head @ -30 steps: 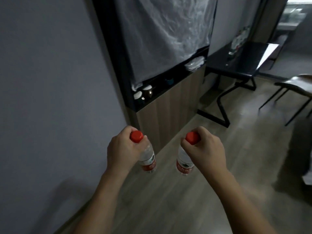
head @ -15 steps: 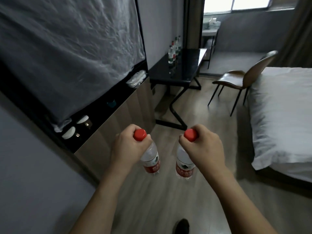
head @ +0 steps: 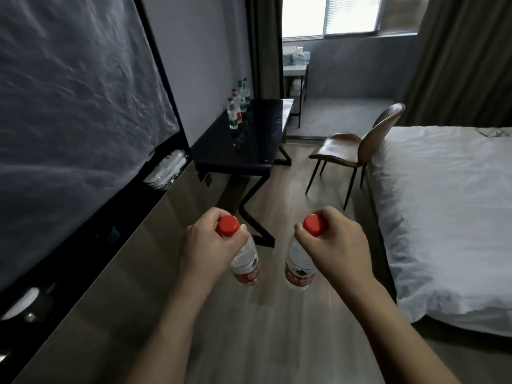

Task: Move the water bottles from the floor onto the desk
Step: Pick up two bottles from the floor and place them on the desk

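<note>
Bottle in my left hand (head: 206,252): clear smooth plastic (head: 245,256), glossy red label, matt red plastic cap. Same for the right-hand bottle (head: 299,263). Counter (head: 249,139) is black, glossy, reflective top, on matt black metal legs. Floor (head: 277,328) is wood-look, smooth with slight sheen. Chair (head: 357,145) has a smooth brown leather-like seat. Bed (head: 443,212) has matt white cloth, wrinkled.

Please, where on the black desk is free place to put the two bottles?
The desk is bare over its near half and toward the chair side. Crowded only at the far wall-side corner, where the standing bottles cluster.
</note>
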{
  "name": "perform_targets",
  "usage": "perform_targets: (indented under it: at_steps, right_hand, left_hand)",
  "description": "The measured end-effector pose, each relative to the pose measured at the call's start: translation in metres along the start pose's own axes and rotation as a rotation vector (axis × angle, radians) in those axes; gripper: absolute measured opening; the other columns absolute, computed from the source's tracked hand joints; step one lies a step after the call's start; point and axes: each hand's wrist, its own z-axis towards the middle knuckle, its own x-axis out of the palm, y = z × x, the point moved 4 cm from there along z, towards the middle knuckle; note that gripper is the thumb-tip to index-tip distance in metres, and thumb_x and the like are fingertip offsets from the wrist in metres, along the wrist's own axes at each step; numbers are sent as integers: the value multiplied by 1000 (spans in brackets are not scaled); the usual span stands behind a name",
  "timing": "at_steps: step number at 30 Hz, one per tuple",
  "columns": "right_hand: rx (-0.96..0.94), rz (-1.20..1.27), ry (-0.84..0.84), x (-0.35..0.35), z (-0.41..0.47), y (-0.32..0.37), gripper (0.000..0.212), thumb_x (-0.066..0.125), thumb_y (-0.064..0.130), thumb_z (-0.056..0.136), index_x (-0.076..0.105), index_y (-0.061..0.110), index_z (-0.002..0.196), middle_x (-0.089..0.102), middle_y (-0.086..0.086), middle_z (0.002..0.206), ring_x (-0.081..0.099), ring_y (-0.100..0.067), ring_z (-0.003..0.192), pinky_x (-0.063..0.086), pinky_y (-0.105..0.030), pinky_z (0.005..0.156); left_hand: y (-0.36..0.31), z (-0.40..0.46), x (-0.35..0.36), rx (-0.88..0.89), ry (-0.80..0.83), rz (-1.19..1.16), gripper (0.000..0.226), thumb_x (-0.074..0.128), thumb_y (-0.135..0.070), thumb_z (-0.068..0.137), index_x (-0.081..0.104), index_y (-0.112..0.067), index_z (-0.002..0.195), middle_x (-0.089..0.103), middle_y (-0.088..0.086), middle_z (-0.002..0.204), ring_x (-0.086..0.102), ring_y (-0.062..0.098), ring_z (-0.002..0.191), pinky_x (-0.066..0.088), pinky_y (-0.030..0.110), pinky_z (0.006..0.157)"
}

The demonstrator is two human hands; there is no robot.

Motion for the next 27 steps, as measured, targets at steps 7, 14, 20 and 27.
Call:
perform_targets:
  at_steps: [7,14,20,27]
  right_hand:
    - [74,23,-10,19,116,-64,23,67,48,74,58,26,78,62,10,68,60,-11,66,54,-39,64]
    - [78,33,39,29,253,-126,25,66,47,74,55,26,77,60,8,67,59,-14,66,54,-40,65]
    - [44,41,1,26,360,-164,23,66,46,76,55,25,78,60,9,67,59,-14,66,51,-37,63]
    - [89,28,12,43,456,-217,23,65,47,73,54,27,73,58,11,63,56,-9,63,41,-28,57]
  left_hand:
    - [1,95,92,-58,30,-28,21,73,-44,67,59,-32,78,65,-18,70,61,4,64,50,28,56]
    - [-23,196,187,-56,71,-16,19,79,-28,74,60,-26,73,63,-11,66,60,6,60,44,15,50]
    - [-55,281,256,-36,43,9,18,78,-31,75,60,-28,75,65,-15,70,63,2,67,50,24,57]
    - [-63,366,336,-76,86,-27,15,76,-32,75,61,-30,75,67,-16,71,64,1,66,47,18,55]
